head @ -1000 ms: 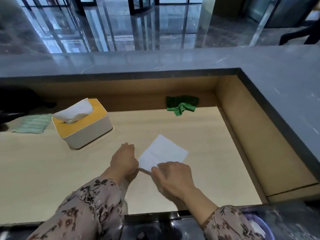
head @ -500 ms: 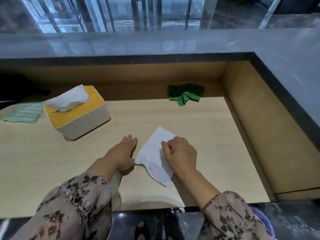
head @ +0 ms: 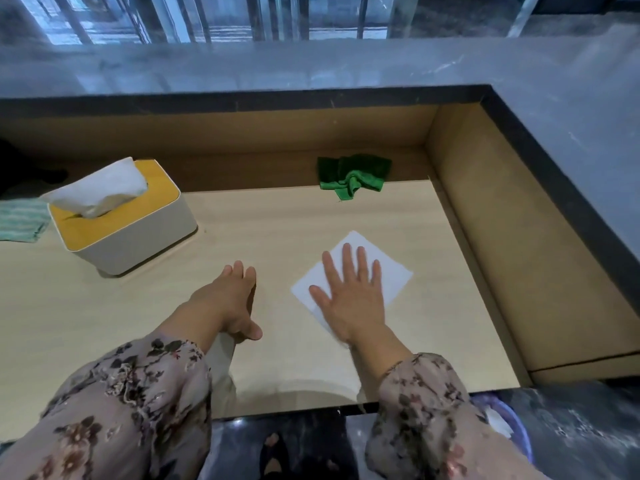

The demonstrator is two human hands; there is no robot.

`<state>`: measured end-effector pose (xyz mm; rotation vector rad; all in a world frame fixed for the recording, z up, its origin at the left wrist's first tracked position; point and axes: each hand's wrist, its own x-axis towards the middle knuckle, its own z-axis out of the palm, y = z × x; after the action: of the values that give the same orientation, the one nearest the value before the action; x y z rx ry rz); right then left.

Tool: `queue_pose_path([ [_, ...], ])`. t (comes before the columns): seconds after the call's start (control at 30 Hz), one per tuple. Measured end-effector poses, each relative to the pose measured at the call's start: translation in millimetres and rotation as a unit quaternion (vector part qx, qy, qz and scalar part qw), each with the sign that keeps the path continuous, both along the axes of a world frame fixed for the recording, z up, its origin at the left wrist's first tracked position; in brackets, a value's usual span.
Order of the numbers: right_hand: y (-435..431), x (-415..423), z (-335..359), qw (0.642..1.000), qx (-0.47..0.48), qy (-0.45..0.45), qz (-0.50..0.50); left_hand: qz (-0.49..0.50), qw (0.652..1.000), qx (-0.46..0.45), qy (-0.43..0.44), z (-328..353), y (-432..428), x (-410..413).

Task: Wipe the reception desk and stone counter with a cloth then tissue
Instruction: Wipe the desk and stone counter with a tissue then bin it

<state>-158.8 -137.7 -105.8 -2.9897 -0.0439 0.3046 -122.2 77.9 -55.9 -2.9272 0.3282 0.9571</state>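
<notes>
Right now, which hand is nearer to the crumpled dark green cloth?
Right. The right hand presses the white paper tissue in front of the green cloth; the left hand is farther left.

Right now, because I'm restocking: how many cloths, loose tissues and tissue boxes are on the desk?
Cloths: 2, the green cloth and the striped cloth
Loose tissues: 1, the tissue under the right hand
Tissue boxes: 1, the box
Total: 4
</notes>
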Motion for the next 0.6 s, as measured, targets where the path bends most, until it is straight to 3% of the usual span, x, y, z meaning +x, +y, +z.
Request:
queue_pose_path([
  [0.17, -82, -8, 3, 0.987, -0.032, 0.003, -0.155, 0.002, 1.0, -0.006, 0.001, -2, 2, 1],
  [0.33, -85, -18, 4, 0.973, -0.027, 0.004, -0.228, -0.004, 1.0, -0.008, -0.007, -2, 1, 0],
  [0.43, -54, -24, 6, 0.976, -0.018, -0.001, -0.219, -0.004, 1.0, -0.005, -0.003, -4, 1, 2],
  [0.6, 34, -51, 1, 0.993, 0.029, -0.057, -0.101, -0.004, 1.0, -0.006, -0.006, -4, 3, 1],
])
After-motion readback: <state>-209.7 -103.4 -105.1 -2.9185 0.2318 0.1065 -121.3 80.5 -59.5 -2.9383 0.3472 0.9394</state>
